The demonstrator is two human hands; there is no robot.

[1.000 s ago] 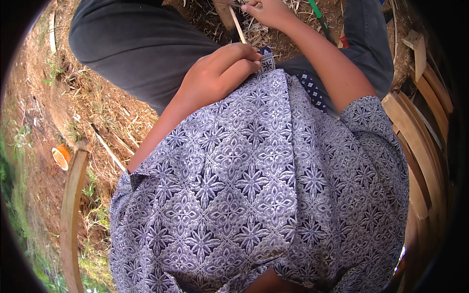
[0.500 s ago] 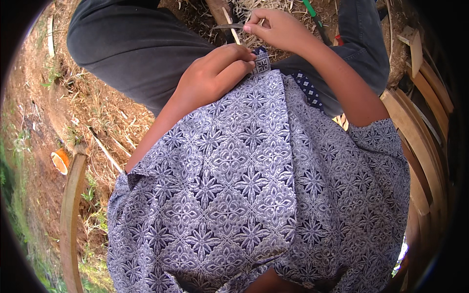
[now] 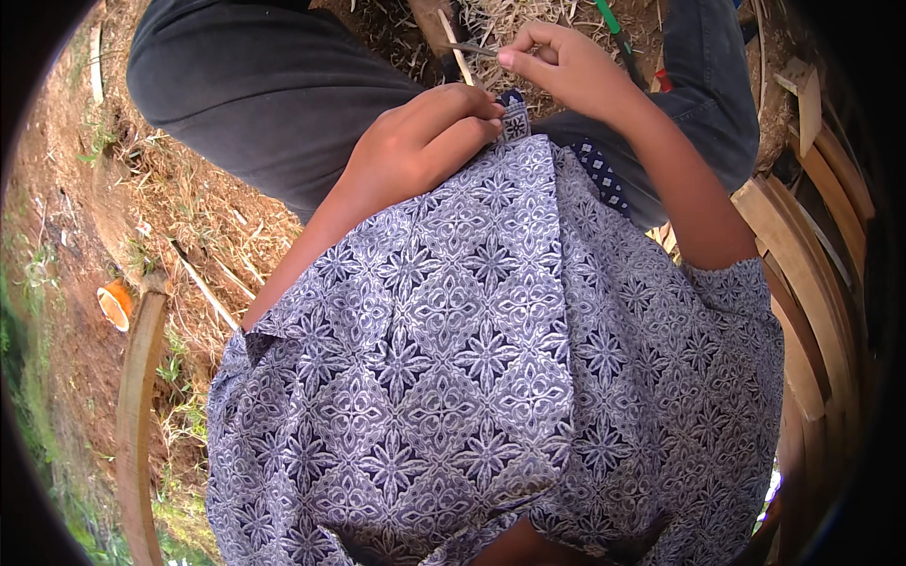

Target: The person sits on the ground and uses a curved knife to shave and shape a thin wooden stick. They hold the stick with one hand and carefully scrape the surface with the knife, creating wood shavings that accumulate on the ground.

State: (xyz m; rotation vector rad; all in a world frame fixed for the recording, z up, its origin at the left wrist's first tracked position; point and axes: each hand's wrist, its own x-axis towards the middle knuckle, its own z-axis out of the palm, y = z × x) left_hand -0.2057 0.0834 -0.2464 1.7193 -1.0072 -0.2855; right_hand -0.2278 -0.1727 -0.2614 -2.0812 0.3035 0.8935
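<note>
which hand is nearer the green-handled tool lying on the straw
Right. The right hand is just beside the green-handled tool; the left hand rests farther off on the lap.

A blue-and-white patterned cotton shirt (image 3: 491, 377) fills the middle, above it dark grey trousers (image 3: 255, 85). Dry yellow straw (image 3: 179, 208) covers the reddish earth at left, where an orange cut stump end (image 3: 115, 304) lies beside a curved pale wooden slat (image 3: 137, 415). Stacked bent wooden strips (image 3: 802, 274) line the right edge, and a green stick (image 3: 612, 21) lies near the top.

Right hand (image 3: 566, 66) lower, toward stick (image 3: 457, 49).
</note>
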